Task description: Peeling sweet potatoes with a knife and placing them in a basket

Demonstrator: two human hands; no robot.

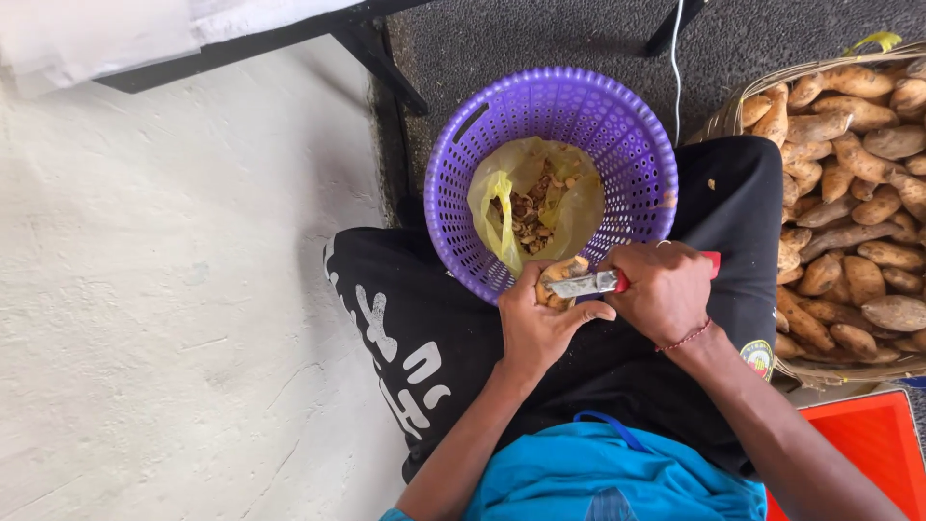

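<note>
My left hand (536,323) grips a partly peeled sweet potato (562,272) just over the near rim of a purple plastic basket (632,145). My right hand (664,289) is closed around a red-handled knife (590,284), whose metal blade lies across the sweet potato. Inside the basket sits a yellow plastic bag (502,193) holding brown peelings. Both hands are above my lap, which is covered by black trousers with white markings.
A woven basket (743,101) piled with several unpeeled sweet potatoes (849,193) stands at the right. A red crate corner (868,444) shows at the lower right. A pale concrete wall or floor fills the left side, with a black metal frame (376,48) at the top.
</note>
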